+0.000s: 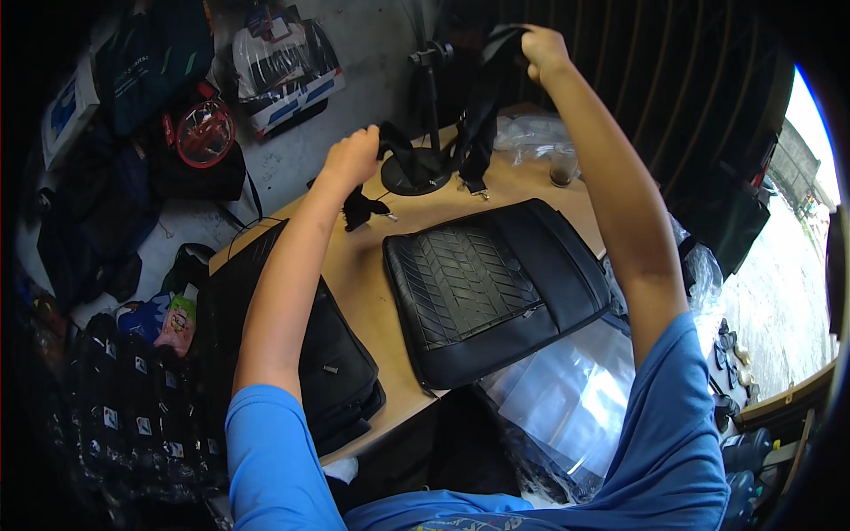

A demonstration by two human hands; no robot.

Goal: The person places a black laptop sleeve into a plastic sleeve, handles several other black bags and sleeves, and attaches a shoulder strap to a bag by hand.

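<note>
My right hand is raised at the far side of the table, its fingers closed on a black strap. That strap hangs down to metal clips just above the tabletop. Lower and to the left, my left hand is closed on black webbing, which also has a metal clip dangling. Whether both hands hold one strap, I cannot tell. Between my arms a black bag with a tread-patterned panel lies flat on the wooden table, touched by neither hand.
A black stand rises behind the bag, near a cup and clear plastic. More black bags are stacked under my left arm. Clear plastic sleeves lie at the near right. Packaged goods hang on the wall.
</note>
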